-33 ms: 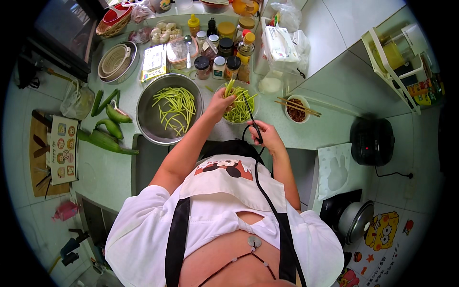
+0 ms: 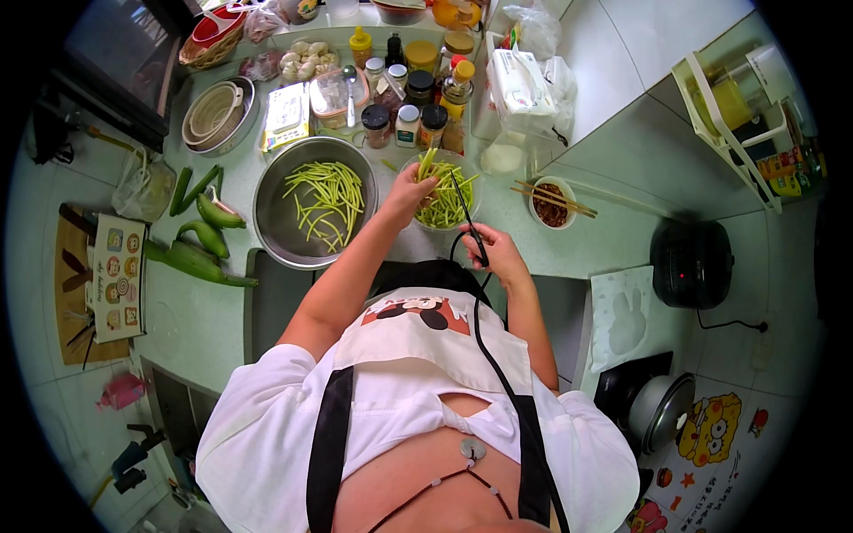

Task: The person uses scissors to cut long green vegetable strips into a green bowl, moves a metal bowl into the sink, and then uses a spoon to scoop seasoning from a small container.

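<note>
The left hand (image 2: pixel 410 188) is clamped on a bunch of green stems (image 2: pixel 425 169) lifted over the glass bowl (image 2: pixel 444 201) of cut greens; the right hand (image 2: pixel 498 253) is closed on a dark knife (image 2: pixel 468 218) whose blade points toward that bowl. Left of the left hand, a steel basin (image 2: pixel 315 202) holds more stems. Behind both hands, jars and bottles (image 2: pixel 418 98) crowd the counter. With blade and fingers so close, a slip risks a nick; loose stems could spill past the bowl's rim.
</note>
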A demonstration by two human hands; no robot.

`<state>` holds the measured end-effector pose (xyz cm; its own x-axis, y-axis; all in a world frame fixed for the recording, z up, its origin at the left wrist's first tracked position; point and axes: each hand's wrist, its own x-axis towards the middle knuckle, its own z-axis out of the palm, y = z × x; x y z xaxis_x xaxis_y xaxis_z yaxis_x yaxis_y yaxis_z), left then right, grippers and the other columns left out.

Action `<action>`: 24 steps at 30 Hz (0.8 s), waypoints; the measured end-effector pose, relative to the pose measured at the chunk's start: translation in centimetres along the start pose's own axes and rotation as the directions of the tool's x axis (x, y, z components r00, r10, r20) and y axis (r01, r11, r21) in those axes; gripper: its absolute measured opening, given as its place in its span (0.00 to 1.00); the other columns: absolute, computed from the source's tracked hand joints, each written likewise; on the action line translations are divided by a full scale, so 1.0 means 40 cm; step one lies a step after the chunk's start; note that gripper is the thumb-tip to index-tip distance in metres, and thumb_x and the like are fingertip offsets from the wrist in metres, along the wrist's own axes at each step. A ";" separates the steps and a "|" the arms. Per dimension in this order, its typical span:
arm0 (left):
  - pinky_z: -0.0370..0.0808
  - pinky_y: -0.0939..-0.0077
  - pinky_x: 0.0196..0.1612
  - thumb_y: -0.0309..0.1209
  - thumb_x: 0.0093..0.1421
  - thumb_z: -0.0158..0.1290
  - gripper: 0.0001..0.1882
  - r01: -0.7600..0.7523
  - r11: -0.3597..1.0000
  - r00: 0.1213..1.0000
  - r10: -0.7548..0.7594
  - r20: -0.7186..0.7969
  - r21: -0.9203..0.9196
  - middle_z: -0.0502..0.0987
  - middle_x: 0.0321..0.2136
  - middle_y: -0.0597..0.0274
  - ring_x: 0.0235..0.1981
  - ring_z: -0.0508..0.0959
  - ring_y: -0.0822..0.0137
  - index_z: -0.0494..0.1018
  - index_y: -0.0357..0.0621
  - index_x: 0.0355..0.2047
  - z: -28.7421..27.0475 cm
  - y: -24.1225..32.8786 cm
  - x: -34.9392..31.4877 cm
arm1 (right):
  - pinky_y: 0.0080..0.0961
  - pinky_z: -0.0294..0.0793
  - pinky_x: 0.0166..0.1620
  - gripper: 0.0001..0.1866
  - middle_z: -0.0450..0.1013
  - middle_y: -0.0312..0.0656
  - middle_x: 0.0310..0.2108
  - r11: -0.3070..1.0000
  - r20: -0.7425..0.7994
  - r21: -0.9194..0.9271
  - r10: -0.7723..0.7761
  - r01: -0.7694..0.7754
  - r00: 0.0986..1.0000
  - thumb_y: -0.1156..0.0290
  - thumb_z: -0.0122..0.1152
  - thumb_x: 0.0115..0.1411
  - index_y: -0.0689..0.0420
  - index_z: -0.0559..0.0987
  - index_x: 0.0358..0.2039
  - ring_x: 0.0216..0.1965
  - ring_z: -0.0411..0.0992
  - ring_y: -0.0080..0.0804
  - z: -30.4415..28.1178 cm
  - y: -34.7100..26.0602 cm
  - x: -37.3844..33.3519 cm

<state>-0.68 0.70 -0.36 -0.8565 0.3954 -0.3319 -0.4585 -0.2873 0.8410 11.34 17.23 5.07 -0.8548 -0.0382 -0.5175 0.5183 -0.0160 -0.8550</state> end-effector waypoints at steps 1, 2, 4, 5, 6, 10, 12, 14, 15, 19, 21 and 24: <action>0.65 0.83 0.22 0.27 0.54 0.48 0.10 0.004 1.000 1.000 -0.004 0.003 -0.011 0.69 0.25 0.68 0.23 0.70 0.76 0.65 0.44 0.38 0.002 0.003 -0.003 | 0.12 0.59 0.17 0.15 0.64 0.30 0.16 1.000 -0.013 0.004 -0.014 0.015 1.000 0.70 0.58 0.51 0.60 0.72 0.39 0.15 0.60 0.14 0.000 -0.001 0.001; 0.65 0.83 0.23 0.27 0.54 0.48 0.10 0.016 1.000 1.000 -0.016 0.005 -0.027 0.69 0.25 0.68 0.23 0.70 0.76 0.65 0.45 0.38 0.000 0.002 -0.004 | 0.12 0.59 0.17 0.15 0.64 0.30 0.16 1.000 -0.020 -0.003 -0.030 0.030 0.999 0.70 0.58 0.51 0.61 0.72 0.39 0.15 0.60 0.14 -0.002 0.004 0.005; 0.65 0.83 0.23 0.27 0.54 0.48 0.10 0.042 0.997 0.999 -0.041 0.007 -0.059 0.70 0.25 0.68 0.24 0.71 0.76 0.65 0.45 0.38 -0.004 -0.001 -0.007 | 0.12 0.60 0.17 0.15 0.64 0.30 0.16 0.998 -0.033 -0.016 -0.059 0.058 0.998 0.70 0.58 0.51 0.62 0.72 0.39 0.15 0.60 0.15 -0.007 0.018 0.014; 0.65 0.83 0.23 0.26 0.55 0.48 0.10 0.044 0.997 0.999 -0.043 0.011 -0.067 0.70 0.26 0.68 0.24 0.70 0.76 0.65 0.45 0.38 -0.005 0.000 -0.010 | 0.12 0.60 0.17 0.15 0.64 0.31 0.16 0.998 -0.044 -0.015 -0.064 0.064 0.997 0.70 0.58 0.51 0.62 0.72 0.39 0.15 0.60 0.15 -0.006 0.017 0.015; 0.65 0.84 0.23 0.26 0.55 0.48 0.09 0.046 0.996 0.999 -0.045 0.014 -0.074 0.70 0.26 0.68 0.24 0.70 0.76 0.65 0.45 0.38 -0.005 0.003 -0.014 | 0.12 0.60 0.17 0.15 0.64 0.31 0.16 0.998 -0.055 -0.014 -0.070 0.069 0.996 0.70 0.58 0.51 0.62 0.72 0.39 0.15 0.60 0.15 -0.005 0.017 0.016; 0.66 0.84 0.23 0.23 0.53 0.49 0.10 0.004 0.995 1.000 -0.002 0.021 -0.096 0.71 0.25 0.65 0.23 0.72 0.76 0.66 0.41 0.37 -0.009 -0.003 -0.013 | 0.12 0.59 0.17 0.16 0.65 0.30 0.16 0.999 -0.030 -0.046 -0.011 0.009 0.999 0.67 0.58 0.51 0.58 0.72 0.40 0.15 0.61 0.15 0.006 0.009 0.013; 0.66 0.84 0.23 0.23 0.52 0.50 0.10 -0.013 0.997 1.000 0.015 0.028 -0.076 0.71 0.24 0.65 0.22 0.71 0.76 0.66 0.40 0.36 -0.014 -0.010 -0.007 | 0.12 0.58 0.16 0.16 0.65 0.29 0.16 0.994 -0.012 -0.105 0.031 -0.032 0.999 0.64 0.58 0.51 0.56 0.73 0.39 0.14 0.62 0.15 0.014 0.007 0.010; 0.66 0.84 0.22 0.23 0.52 0.50 0.10 -0.036 0.998 0.999 0.037 0.036 -0.049 0.71 0.23 0.65 0.22 0.71 0.76 0.66 0.39 0.36 -0.011 -0.011 -0.007 | 0.12 0.57 0.16 0.15 0.65 0.29 0.16 0.990 -0.012 -0.128 0.062 -0.063 0.998 0.62 0.58 0.51 0.54 0.73 0.39 0.14 0.62 0.15 0.022 0.005 0.008; 0.66 0.84 0.22 0.23 0.52 0.50 0.10 -0.051 0.998 0.998 0.052 0.041 -0.033 0.71 0.23 0.65 0.21 0.71 0.76 0.66 0.39 0.35 -0.007 -0.011 -0.008 | 0.12 0.57 0.16 0.15 0.65 0.29 0.16 0.990 -0.018 -0.122 0.071 -0.072 0.997 0.61 0.58 0.51 0.53 0.73 0.38 0.14 0.62 0.15 0.026 0.004 0.007; 0.66 0.85 0.22 0.25 0.53 0.50 0.08 -0.062 0.997 0.998 0.060 0.036 0.045 0.71 0.24 0.66 0.21 0.70 0.76 0.66 0.41 0.35 -0.013 -0.021 -0.005 | 0.12 0.56 0.15 0.14 0.65 0.29 0.16 0.995 -0.060 -0.070 0.068 -0.072 0.996 0.62 0.58 0.51 0.54 0.73 0.37 0.13 0.61 0.14 0.035 -0.002 0.006; 0.66 0.85 0.22 0.25 0.53 0.50 0.09 -0.064 0.997 0.998 0.063 0.018 0.036 0.71 0.23 0.66 0.21 0.71 0.76 0.66 0.42 0.35 -0.011 -0.022 -0.009 | 0.12 0.56 0.15 0.14 0.65 0.29 0.15 0.999 -0.036 -0.021 0.038 -0.039 0.999 0.64 0.58 0.52 0.56 0.73 0.37 0.12 0.60 0.14 0.035 0.003 0.007; 0.66 0.85 0.22 0.25 0.54 0.50 0.09 -0.069 0.997 0.998 0.070 -0.007 0.017 0.72 0.23 0.66 0.21 0.71 0.76 0.65 0.41 0.36 -0.014 -0.028 -0.006 | 0.12 0.56 0.14 0.13 0.64 0.30 0.15 1.000 -0.020 0.020 -0.012 0.013 1.000 0.67 0.57 0.52 0.59 0.73 0.37 0.11 0.59 0.14 0.028 0.028 0.020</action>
<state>-0.10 0.44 -1.46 -0.8878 0.3686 -0.2754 -0.3939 -0.2995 0.8690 11.27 16.05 3.76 -0.8615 -0.0176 -0.5075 0.5078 -0.0367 -0.8607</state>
